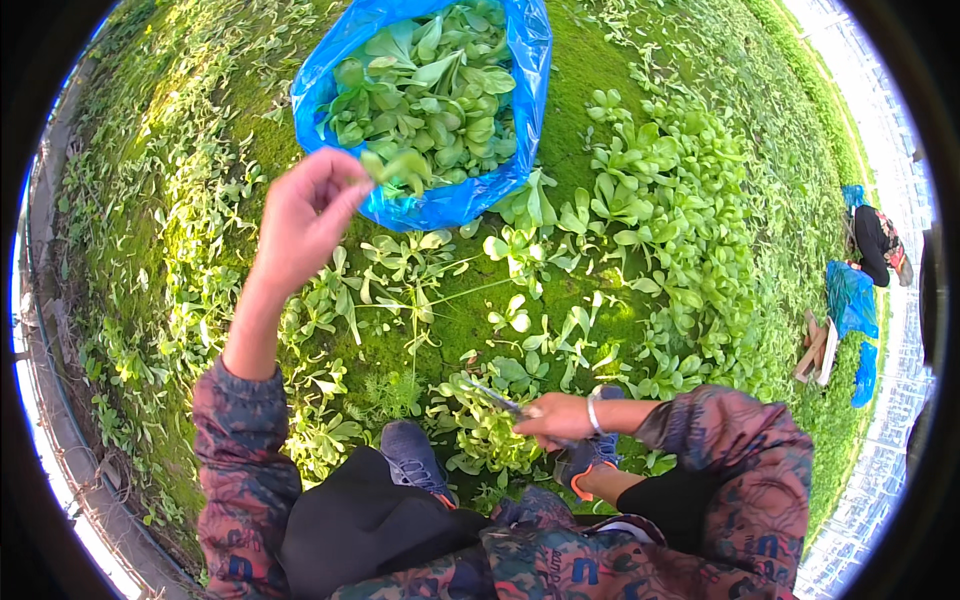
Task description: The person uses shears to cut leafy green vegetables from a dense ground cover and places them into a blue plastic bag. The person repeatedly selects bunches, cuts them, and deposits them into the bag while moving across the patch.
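Note:
My left hand [311, 214] is at the near left rim of a blue plastic bag [530, 97]. Pinched between its thumb and fingers is a small leafy green sprig [401, 169], blurred, over the bag's edge. Cut leafy greens [442, 90] fill the bag's mouth. Down by my shoes, my right hand [555, 416] grips a knife [491, 394], its narrow metal blade pointing up and left over a clump of leafy plants [487, 435]. My fingers hide the handle. A pale bracelet [594, 414] circles the right wrist.
Dense rosettes [675, 202] grow to the right on mossy soil [480, 315]. My shoes [412, 454] flank the clump. At far right another person [874, 244] bends beside blue bags [851, 300] and a wooden stool-like object [817, 349]. A concrete edge [71, 390] runs along the left.

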`<action>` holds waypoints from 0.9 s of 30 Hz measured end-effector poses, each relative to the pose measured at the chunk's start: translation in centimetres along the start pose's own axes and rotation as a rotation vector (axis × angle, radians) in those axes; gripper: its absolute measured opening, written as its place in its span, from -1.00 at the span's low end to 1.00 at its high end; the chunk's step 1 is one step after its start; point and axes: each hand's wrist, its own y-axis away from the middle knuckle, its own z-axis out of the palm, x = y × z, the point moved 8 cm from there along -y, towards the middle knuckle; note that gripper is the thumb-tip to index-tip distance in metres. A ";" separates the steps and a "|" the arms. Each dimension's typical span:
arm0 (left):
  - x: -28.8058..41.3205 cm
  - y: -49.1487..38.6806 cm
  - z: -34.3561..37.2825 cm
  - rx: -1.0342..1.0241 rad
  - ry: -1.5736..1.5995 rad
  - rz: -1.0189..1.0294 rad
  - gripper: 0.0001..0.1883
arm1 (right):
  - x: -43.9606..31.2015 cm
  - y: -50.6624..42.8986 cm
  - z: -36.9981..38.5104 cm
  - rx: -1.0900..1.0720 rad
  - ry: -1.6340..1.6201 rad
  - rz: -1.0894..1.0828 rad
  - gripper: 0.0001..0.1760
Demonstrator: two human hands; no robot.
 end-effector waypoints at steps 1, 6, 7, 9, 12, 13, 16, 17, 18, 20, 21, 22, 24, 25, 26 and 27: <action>2.2 -2.1 -0.3 -0.002 -0.122 0.081 -0.94 | 1.1 2.3 -1.8 0.078 0.016 0.088 -0.53; 9.2 -7.2 3.9 -0.063 -0.755 0.275 -0.58 | 4.8 9.2 -7.9 0.176 -0.150 0.186 -0.49; 9.2 -6.7 6.2 -0.163 -0.647 0.266 -0.70 | 6.0 9.2 -8.2 0.139 -0.227 0.247 -0.49; 7.5 -4.4 12.8 -0.494 -0.496 0.186 -0.78 | 7.5 7.3 -8.0 0.049 -0.309 0.241 -0.42; 1.5 1.5 20.1 -0.978 -0.613 -0.188 -0.64 | 8.8 3.4 -6.9 -0.140 -0.496 0.110 -0.36; -0.2 3.4 21.8 -1.077 -0.681 -0.252 -0.55 | 9.5 1.7 -6.4 -0.181 -0.588 0.141 -0.40; -4.0 6.6 24.8 -1.070 -0.928 -0.332 -0.11 | 9.4 -1.8 -5.8 -0.308 -0.771 -0.016 -0.42; -4.9 7.1 25.7 -1.005 -0.902 -0.368 -0.11 | 9.3 -2.8 -5.9 -0.331 -0.760 -0.075 -0.41; -6.1 7.6 26.6 -0.960 -0.917 -0.407 -0.14 | 9.1 -3.5 -5.9 -0.363 -0.808 -0.122 -0.41; -7.6 7.5 27.8 -0.831 -0.868 -0.377 -0.33 | 9.3 -4.7 -5.7 -0.425 -0.846 -0.141 -0.41; -8.0 7.1 27.9 -0.708 -0.803 -0.364 -0.59 | 9.3 -5.0 -5.7 -0.444 -0.850 -0.174 -0.42; -8.4 6.9 27.7 -0.627 -0.729 -0.361 -0.68 | 9.2 -5.5 -5.6 -0.455 -0.860 -0.171 -0.42; -9.2 7.5 27.1 -0.536 -0.619 -0.406 -0.78 | 8.9 -6.1 -5.4 -0.503 -0.848 -0.169 -0.41; -9.6 7.9 26.8 -0.522 -0.590 -0.436 -0.81 | 8.4 -6.1 -5.4 -0.542 -0.844 -0.192 -0.40; -9.7 8.4 26.5 -0.525 -0.569 -0.439 -0.81 | 8.3 -6.5 -5.4 -0.525 -0.818 -0.179 -0.39; -10.1 8.9 25.9 -0.496 -0.542 -0.510 -0.82 | 7.9 -6.6 -5.5 -0.519 -0.797 -0.188 -0.38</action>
